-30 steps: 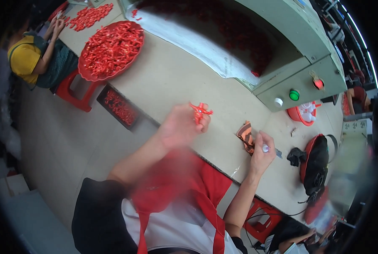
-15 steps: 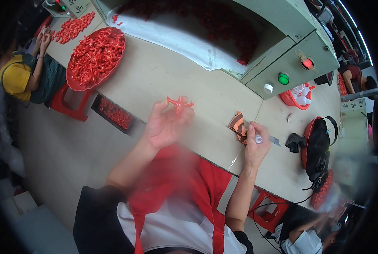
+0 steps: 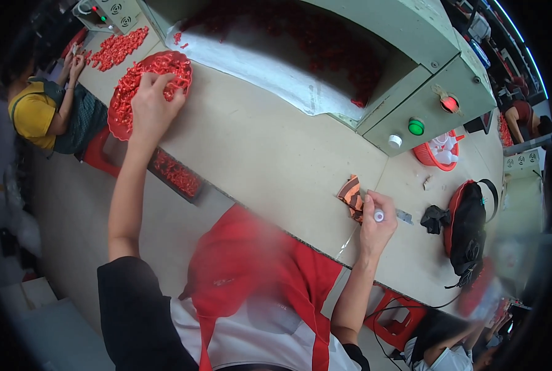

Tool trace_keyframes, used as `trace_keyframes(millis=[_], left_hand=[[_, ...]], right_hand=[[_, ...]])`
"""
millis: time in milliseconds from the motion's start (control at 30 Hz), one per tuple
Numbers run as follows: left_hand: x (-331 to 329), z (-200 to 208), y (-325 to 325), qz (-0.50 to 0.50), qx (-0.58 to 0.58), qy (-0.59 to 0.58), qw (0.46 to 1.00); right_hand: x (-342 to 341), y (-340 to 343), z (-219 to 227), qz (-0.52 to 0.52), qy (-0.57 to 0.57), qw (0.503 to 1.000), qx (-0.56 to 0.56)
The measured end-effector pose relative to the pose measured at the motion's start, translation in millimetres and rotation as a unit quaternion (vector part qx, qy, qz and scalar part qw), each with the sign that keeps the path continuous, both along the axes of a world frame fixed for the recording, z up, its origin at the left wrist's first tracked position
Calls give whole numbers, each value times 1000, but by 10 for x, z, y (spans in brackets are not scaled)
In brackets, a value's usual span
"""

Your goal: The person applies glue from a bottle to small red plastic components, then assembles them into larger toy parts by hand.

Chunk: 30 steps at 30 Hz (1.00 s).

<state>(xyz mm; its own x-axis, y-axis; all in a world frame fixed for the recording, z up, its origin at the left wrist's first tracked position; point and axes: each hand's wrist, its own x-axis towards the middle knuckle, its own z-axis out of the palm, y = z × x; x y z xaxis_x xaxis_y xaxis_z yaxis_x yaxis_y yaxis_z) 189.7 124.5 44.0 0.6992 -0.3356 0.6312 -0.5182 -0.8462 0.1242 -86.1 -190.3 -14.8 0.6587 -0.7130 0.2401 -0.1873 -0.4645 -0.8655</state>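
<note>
My left hand reaches over the round red basket at the far left, thumb and fingers apart among the heap of small glossy red figures. Whether a figure touches the fingertips is hard to make out. My right hand is closed around a white pen-like tool, whose round end points up. Beside it on the table lies an orange and brown patterned cloth. A grey strip shows just right of this hand.
A pale green machine with red figures inside spans the table's back. A dark tray of red pieces sits by the left edge. Rightward are a red basket, a black cloth and a black bag. Other people work nearby.
My left hand has moved from the middle of the table, where it held a red figure, far left to the basket. My right hand still grips the pen-like tool.
</note>
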Motion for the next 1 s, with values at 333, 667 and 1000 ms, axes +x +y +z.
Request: trace_keyframes(millis=[333, 667, 1000], left_hand=[[576, 63, -220, 74, 148, 56, 985], [2062, -505, -2298, -30, -16, 63, 997], [877, -77, -1901, -313, -457, 563, 613]], right_hand=[[35, -29, 29, -2, -3, 1000, 2], [34, -16, -17, -1, -5, 1000, -13], [-96, -23, -32, -25, -5, 999, 36]])
